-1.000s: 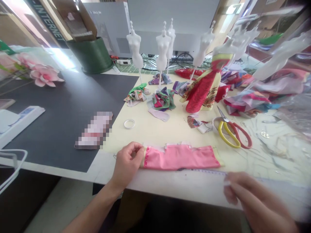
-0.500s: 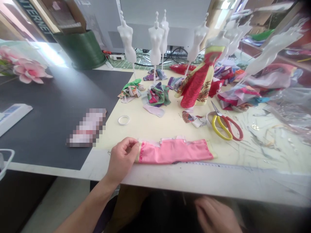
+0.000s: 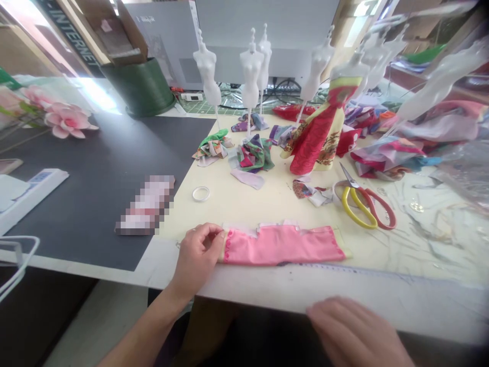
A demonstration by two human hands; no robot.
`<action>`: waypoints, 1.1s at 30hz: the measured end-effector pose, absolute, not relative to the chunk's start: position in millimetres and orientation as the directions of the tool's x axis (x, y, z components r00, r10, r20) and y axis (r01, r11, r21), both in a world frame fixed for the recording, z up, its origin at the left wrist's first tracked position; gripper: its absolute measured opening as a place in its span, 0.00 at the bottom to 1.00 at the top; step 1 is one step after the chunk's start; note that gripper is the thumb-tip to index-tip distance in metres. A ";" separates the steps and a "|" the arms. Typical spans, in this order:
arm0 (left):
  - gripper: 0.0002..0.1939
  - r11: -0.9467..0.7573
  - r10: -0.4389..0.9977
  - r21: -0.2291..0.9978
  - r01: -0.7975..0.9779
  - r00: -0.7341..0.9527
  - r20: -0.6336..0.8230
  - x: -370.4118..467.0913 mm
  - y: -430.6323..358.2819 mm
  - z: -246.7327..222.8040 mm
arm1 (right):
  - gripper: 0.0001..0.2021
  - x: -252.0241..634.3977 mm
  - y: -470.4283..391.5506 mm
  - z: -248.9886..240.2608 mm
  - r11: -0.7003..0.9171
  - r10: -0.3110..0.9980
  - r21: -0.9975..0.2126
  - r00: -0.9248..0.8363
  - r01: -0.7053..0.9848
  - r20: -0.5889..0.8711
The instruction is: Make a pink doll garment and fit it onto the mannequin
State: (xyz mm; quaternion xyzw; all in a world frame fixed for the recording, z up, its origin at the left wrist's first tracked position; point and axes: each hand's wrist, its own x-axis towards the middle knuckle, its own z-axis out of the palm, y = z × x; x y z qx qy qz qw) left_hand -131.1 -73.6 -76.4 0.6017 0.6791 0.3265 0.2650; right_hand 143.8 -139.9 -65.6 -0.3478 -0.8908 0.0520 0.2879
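A pink piece of fabric (image 3: 284, 245) lies flat near the table's front edge, with darker pink trim and pale yellow strips at its two ends. My left hand (image 3: 202, 255) pinches its left end between thumb and fingers. Along the fabric's lower edge runs a ruler or measuring tape (image 3: 355, 271), partly covered by it. My right hand (image 3: 353, 329) is over the front edge of the table, apart from the fabric; motion blurs its fingers, so I cannot make out whether it holds anything. Scissors (image 3: 369, 206) with one yellow and one red handle lie beyond the fabric's right end.
A white ring-shaped roll (image 3: 200, 193) lies behind my left hand. Several white mannequins (image 3: 251, 76) stand at the back among fabric scraps (image 3: 254, 153), one wearing a red and yellow dress (image 3: 321, 132). A green pot (image 3: 139, 89) and pink flowers (image 3: 69, 120) are at left.
My right hand has risen from below the table edge to over it. My left hand still pinches the fabric's left end. The whole view has shifted slightly.
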 end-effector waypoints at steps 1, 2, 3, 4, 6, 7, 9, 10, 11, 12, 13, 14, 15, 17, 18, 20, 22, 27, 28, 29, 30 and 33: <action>0.09 0.065 0.990 0.750 0.659 -0.137 0.035 -131.7 -73.5 -77.6 | 0.12 142.0 -132.7 -65.2 0.751 0.653 -0.287 -0.601 0.595 0.461; 0.09 0.063 0.989 0.733 0.678 -0.139 0.044 -132.2 -73.2 -79.0 | 0.12 138.9 -125.8 -66.1 0.735 0.671 -0.280 -0.603 0.618 0.431; 0.09 0.057 0.988 0.711 0.701 -0.142 0.060 -132.7 -72.7 -80.3 | 0.12 134.4 -119.1 -67.8 0.732 0.674 -0.270 -0.611 0.625 0.414; 0.08 0.048 0.987 0.686 0.726 -0.139 0.078 -133.3 -72.0 -81.5 | 0.12 128.7 -112.8 -69.4 0.729 0.680 -0.268 -0.625 0.629 0.384; 0.08 0.023 0.987 0.642 0.766 -0.121 0.109 -134.4 -70.1 -82.9 | 0.12 114.6 -101.5 -70.9 0.739 0.674 -0.284 -0.667 0.611 0.318; 0.08 0.008 0.987 0.625 0.781 -0.107 0.120 -134.9 -68.9 -82.9 | 0.12 107.1 -96.3 -70.4 0.751 0.660 -0.294 -0.695 0.592 0.286; 0.08 -0.019 0.989 0.594 0.804 -0.074 0.131 -136.1 -66.3 -82.1 | 0.12 93.8 -86.4 -68.0 0.785 0.613 -0.300 -0.750 0.542 0.248; 0.07 -0.029 0.989 0.582 0.813 -0.062 0.135 -136.6 -65.0 -81.5 | 0.11 88.6 -81.8 -66.6 0.803 0.588 -0.292 -0.774 0.520 0.237; 0.07 -0.037 0.989 0.571 0.820 -0.052 0.138 -137.2 -63.8 -81.0 | 0.11 84.7 -77.5 -65.7 0.819 0.564 -0.280 -0.793 0.502 0.229; 0.07 -0.044 0.990 0.563 0.826 -0.042 0.138 -137.6 -62.8 -80.6 | 0.10 82.0 -73.7 -65.3 0.829 0.548 -0.266 -0.807 0.491 0.219; 0.06 -0.050 0.990 0.557 0.829 -0.034 0.140 -138.0 -62.0 -80.4 | 0.10 80.5 -70.4 -65.6 0.836 0.539 -0.253 -0.816 0.488 0.207; 0.06 -0.059 0.989 0.550 0.833 -0.026 0.145 -138.4 -61.4 -80.5 | 0.10 79.9 -67.9 -66.5 0.841 0.531 -0.241 -0.824 0.485 0.196; 0.06 -0.068 0.988 0.539 0.839 -0.017 0.152 -138.6 -61.0 -80.8 | 0.10 80.1 -66.0 -67.8 0.843 0.527 -0.232 -0.830 0.485 0.183; 0.06 -0.084 0.986 0.514 0.854 -0.005 0.168 -138.9 -60.6 -81.7 | 0.11 81.8 -63.9 -71.0 0.844 0.527 -0.222 -0.834 0.489 0.165; 0.06 -0.090 0.984 0.503 0.860 0.000 0.177 -138.9 -60.5 -82.2 | 0.11 82.9 -63.3 -72.4 0.842 0.529 -0.221 -0.833 0.492 0.164; 0.05 -0.098 0.982 0.486 0.869 0.004 0.191 -138.6 -60.4 -82.8 | 0.11 84.9 -62.3 -74.5 0.833 0.544 -0.227 -0.820 0.504 0.179; 0.05 -0.107 0.979 0.474 0.874 0.008 0.206 -138.2 -60.0 -83.0 | 0.11 86.0 -60.5 -75.4 0.819 0.568 -0.230 -0.799 0.525 0.198; 0.07 -0.120 0.972 0.448 0.886 0.013 0.234 -136.9 -58.7 -83.9 | 0.10 82.6 -51.4 -76.0 0.790 0.610 -0.237 -0.763 0.565 0.214; 0.07 -0.123 0.971 0.443 0.888 0.015 0.240 -136.8 -58.5 -84.4 | 0.10 81.0 -49.1 -76.4 0.776 0.628 -0.245 -0.748 0.582 0.214; 0.08 -0.128 0.969 0.437 0.890 0.018 0.247 -136.7 -58.4 -84.9 | 0.10 79.2 -46.9 -77.0 0.757 0.650 -0.254 -0.729 0.602 0.213; 0.08 -0.133 0.967 0.431 0.893 0.022 0.254 -136.7 -58.3 -85.4 | 0.10 77.2 -44.7 -77.8 0.738 0.673 -0.260 -0.710 0.623 0.207; 0.09 -0.153 0.962 0.419 0.895 0.038 0.271 -137.2 -58.5 -86.6 | 0.09 71.5 -39.7 -81.9 0.697 0.715 -0.259 -0.674 0.668 0.187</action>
